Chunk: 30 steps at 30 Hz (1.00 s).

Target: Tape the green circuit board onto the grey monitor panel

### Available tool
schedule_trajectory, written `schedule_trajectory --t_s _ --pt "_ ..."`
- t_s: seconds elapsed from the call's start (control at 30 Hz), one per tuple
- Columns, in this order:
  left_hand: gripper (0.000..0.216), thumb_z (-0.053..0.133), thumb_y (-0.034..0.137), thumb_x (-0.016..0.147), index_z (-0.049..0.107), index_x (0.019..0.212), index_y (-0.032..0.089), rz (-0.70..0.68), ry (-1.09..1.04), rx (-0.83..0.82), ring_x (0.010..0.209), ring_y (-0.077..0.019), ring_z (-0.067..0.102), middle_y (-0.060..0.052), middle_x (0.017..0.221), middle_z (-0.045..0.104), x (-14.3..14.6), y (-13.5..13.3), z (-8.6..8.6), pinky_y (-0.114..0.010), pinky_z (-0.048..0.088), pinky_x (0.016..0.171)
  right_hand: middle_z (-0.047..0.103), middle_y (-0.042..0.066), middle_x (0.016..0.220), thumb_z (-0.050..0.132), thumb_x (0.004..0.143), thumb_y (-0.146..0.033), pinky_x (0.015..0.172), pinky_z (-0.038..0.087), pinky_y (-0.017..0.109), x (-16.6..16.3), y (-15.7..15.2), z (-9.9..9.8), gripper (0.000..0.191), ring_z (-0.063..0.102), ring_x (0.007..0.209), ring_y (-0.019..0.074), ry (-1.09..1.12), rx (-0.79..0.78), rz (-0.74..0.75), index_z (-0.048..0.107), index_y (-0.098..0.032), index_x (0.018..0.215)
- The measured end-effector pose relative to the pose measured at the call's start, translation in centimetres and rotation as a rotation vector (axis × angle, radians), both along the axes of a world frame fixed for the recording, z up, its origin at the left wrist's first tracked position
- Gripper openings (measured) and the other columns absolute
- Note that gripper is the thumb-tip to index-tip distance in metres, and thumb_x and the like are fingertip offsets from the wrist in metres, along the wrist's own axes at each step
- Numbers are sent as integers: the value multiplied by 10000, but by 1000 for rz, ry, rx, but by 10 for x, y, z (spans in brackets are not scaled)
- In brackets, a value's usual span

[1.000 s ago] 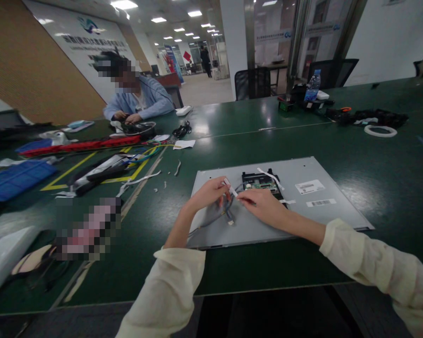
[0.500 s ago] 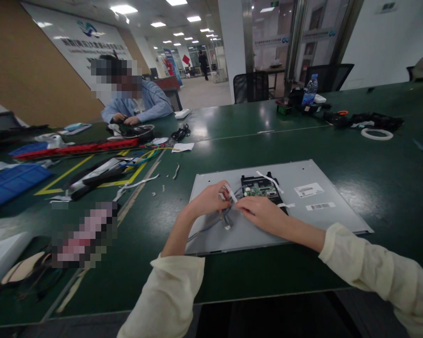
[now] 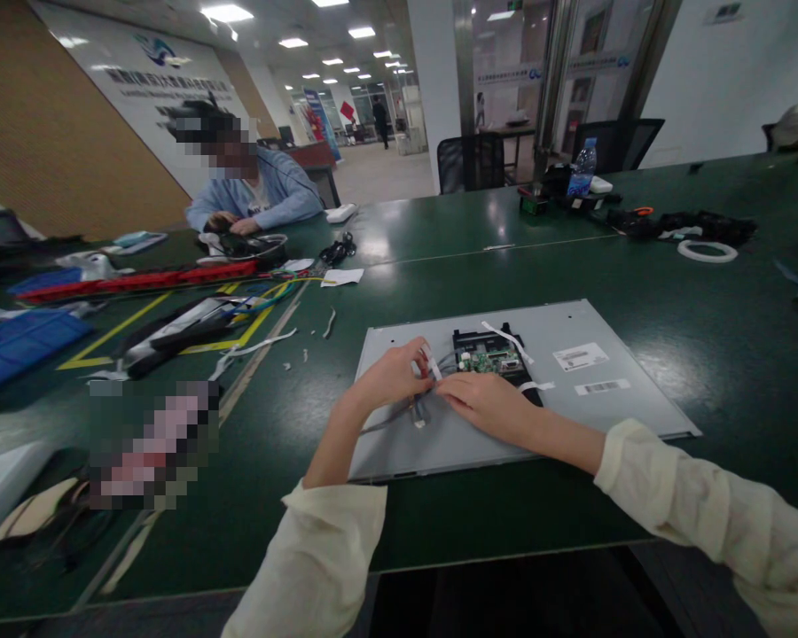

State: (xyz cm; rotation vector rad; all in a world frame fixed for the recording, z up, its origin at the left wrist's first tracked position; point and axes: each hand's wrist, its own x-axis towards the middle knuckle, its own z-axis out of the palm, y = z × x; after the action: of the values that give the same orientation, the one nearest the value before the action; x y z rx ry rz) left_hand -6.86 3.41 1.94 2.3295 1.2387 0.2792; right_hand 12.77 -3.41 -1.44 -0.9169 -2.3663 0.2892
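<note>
A grey metal display panel (image 3: 625, 412) lies flat on the green table, its back facing up. My left hand (image 3: 395, 377) is closed over the panel's left part, pinching a white tape strip (image 3: 433, 361) beside a bundle of grey cables (image 3: 389, 422). My right hand (image 3: 485, 403) is closed at the strip's lower end, close to my left fingertips. A loose white connector (image 3: 418, 424) hangs from the cables below the hands. Just beyond my right hand is a green circuit board (image 3: 492, 361) in a black frame, with another white tape strip (image 3: 505, 339) stuck across it.
Left of the panel are a blue tray (image 3: 30, 346), a red strip-shaped object (image 3: 139, 281) and tape scraps. A water bottle (image 3: 582, 168), black parts and a white tape roll (image 3: 706, 252) lie at the back right. Across the table sits a person in a blue jacket (image 3: 285, 186).
Both hands stay at the cables and white strip. My right hand has shifted slightly left, and the dangling connector has moved a little left and up. The view has shifted slightly.
</note>
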Motion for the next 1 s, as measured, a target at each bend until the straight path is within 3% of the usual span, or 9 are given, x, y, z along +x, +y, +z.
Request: schedule_trajectory --t_s 0.33,0.63,0.8,1.0 --pt "273 615 212 676 480 913 207 14 -10 -3 625 -144 597 0 794 655 0 1 -2 -238 425 608 669 63 1068 464 915 -187 880 478 324 -1 -6 3 227 611 979 172 21 48 -105 671 -163 1006" --pt "239 592 266 721 447 902 206 15 -55 -163 468 -96 544 13 779 641 -5 -4 6 -215 409 510 682 92 1053 498 894 -143 979 413 368 -5 -2 -11 198 596 1065 190 -54 217 -45 678 -156 976" --pt "206 570 335 766 461 883 204 -20 -112 -252 477 -97 552 20 755 619 -8 -5 8 -207 409 486 670 115 1085 477 909 -154 979 414 362 -5 -4 -13 210 605 1059 189 -80 259 -45 670 -151 992" --pt "199 484 396 835 470 787 203 -9 -139 -214 453 -113 546 39 592 568 -7 -3 7 -224 417 489 667 127 1075 474 911 -164 954 427 376 -5 -4 -14 205 621 1020 199 -66 243 -42 669 -153 973"
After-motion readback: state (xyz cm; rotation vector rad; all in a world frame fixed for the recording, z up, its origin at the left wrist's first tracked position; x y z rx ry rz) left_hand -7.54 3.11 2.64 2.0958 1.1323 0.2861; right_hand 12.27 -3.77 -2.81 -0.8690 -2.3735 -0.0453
